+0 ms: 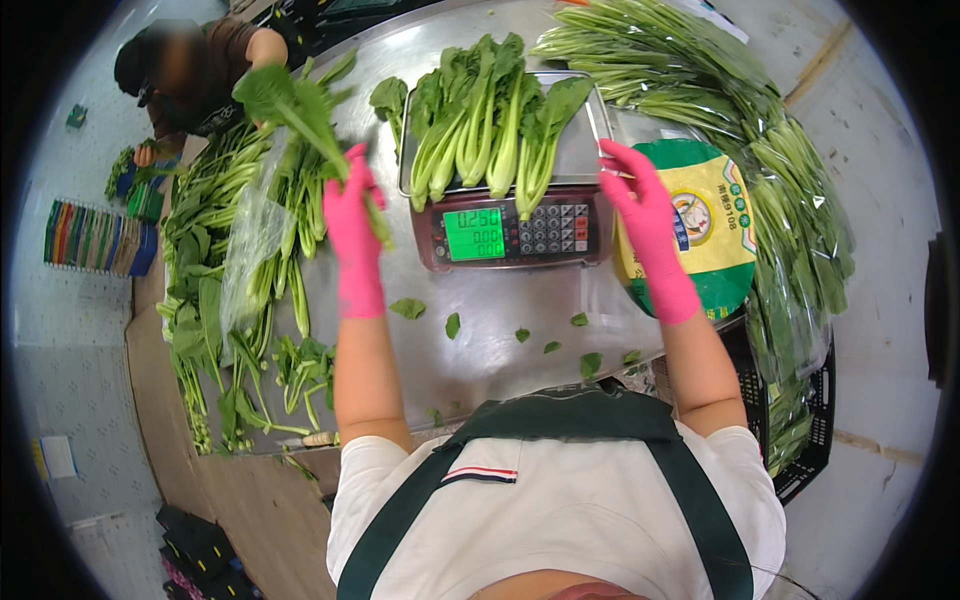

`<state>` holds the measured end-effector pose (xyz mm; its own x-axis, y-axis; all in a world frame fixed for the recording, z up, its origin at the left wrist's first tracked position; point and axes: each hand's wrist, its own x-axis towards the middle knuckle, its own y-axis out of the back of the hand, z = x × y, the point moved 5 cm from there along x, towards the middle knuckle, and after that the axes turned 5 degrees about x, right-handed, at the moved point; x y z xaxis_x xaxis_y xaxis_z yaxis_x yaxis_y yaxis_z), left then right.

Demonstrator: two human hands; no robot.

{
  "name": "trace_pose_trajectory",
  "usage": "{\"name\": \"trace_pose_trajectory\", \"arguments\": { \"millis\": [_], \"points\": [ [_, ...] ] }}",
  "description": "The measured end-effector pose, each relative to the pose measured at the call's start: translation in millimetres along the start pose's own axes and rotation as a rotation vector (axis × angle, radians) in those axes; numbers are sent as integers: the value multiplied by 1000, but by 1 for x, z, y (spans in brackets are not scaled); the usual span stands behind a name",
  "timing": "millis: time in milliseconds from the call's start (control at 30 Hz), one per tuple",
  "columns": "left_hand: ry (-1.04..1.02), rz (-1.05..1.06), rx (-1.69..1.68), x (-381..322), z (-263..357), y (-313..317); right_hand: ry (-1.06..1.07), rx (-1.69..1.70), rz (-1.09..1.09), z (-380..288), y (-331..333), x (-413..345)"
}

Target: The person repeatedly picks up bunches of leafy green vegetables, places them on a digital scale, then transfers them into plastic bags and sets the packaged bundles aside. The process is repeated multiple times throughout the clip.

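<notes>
My left hand (354, 232), in a pink rubber glove, grips a leafy green stalk (304, 120) left of a digital scale (514, 232). Several pale-stemmed leafy greens (480, 120) lie side by side on the scale's metal tray (592, 127), and the green display is lit. My right hand (641, 202), gloved in the same pink, is at the tray's right edge with its fingers apart, nothing held; whether it touches the rim I cannot tell. Under that forearm lies a green and yellow printed plastic sheet or bag (705, 225).
Loose greens (202, 277) and a clear plastic bag (255, 240) cover the steel table's left side. Bagged greens (795, 195) are heaped at the right above a black crate (821, 435). A wooden-handled knife (319, 439) lies at the near-left edge. A co-worker (217, 75) stands at the far left.
</notes>
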<state>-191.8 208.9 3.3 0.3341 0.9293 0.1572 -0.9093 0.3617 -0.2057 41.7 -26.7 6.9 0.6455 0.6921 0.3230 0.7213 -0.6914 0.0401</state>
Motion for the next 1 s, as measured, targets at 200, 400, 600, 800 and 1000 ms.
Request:
{"name": "trace_pose_trajectory", "arguments": {
  "millis": [200,400,600,800,1000],
  "points": [
    [52,8,74,25,2,45,-173,-14,10,50,26,28],
    [138,-337,236,81,-45,3,-267,-182,-38,68,-5,69],
    [242,-448,391,92,-99,-53,-318,-403,-163,99,-46,89],
    [284,-512,255,86,-112,-89,-346,40,-135,85,-108,89],
    [359,-650,-309,23,-80,-148,-127,129,-181,38,-46,63]
  ]
}}
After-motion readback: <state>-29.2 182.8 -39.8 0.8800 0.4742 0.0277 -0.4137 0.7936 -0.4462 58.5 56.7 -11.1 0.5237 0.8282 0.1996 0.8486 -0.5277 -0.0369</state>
